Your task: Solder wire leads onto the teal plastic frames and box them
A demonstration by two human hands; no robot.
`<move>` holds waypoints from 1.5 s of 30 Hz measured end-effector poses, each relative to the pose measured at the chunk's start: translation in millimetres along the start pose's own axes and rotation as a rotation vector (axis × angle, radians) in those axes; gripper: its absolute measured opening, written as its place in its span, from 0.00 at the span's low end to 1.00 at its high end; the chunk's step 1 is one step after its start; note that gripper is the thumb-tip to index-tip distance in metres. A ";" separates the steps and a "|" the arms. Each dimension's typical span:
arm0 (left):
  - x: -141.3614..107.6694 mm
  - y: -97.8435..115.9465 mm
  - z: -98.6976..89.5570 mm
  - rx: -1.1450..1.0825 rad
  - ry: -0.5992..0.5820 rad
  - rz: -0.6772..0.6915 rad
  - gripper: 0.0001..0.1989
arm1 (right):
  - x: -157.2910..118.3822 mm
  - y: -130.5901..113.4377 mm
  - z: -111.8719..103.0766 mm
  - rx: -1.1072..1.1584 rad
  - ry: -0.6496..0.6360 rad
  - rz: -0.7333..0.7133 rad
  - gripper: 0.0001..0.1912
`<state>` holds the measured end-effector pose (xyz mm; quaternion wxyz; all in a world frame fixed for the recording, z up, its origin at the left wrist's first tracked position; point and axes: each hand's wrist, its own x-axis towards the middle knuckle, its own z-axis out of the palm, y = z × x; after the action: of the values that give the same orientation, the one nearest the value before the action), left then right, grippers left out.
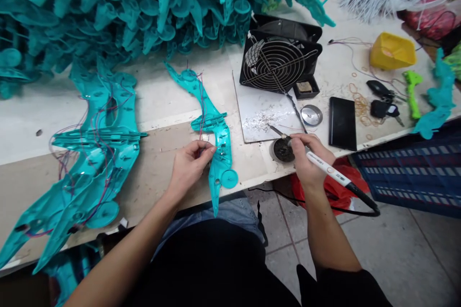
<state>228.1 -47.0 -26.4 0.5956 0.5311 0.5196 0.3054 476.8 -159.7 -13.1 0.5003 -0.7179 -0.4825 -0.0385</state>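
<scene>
My right hand point(310, 159) is closed round a white soldering iron point(327, 167), whose metal tip points left over a solder-specked white board point(248, 114). Just under the iron's tip sits a round tin point(283, 150) with dark filling. My left hand point(192, 165) pinches at the edge of a teal plastic shell point(221, 146), thumb and forefinger together beside its small inner fitting. Thin red and blue wires point(201, 93) run along the shell's upper part towards these fingertips. What lies between the fingertips is too small to make out, though a wire seems to lead there.
A black fan point(277, 60) stands behind the board, near a small sponge box point(306, 87) and a round lid point(311, 115). Wired teal shells point(104, 144) lie stacked left; a large teal heap point(144, 9) fills the back. A phone point(342, 123), keys point(383, 100) and yellow tub point(392, 51) are right.
</scene>
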 end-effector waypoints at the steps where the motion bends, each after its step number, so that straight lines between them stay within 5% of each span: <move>1: -0.1 -0.3 0.7 0.004 0.003 0.001 0.12 | 1.5 -1.0 1.8 0.023 -0.010 -0.017 0.06; 33: 1.1 -6.1 1.5 0.012 -0.017 0.042 0.11 | 26.6 7.1 24.6 0.021 -0.088 0.006 0.09; 37: 3.2 0.0 3.8 0.054 -0.005 0.048 0.11 | 20.6 -9.3 20.4 0.052 -0.053 -0.006 0.08; 45: 9.3 -1.2 -2.7 0.120 -0.075 0.103 0.08 | -29.6 -55.2 18.1 0.228 -0.297 -0.223 0.10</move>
<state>227.8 -37.9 -30.0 0.5652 0.6031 0.4861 0.2837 412.9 -163.5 -0.4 0.4944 -0.5965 -0.6287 0.0673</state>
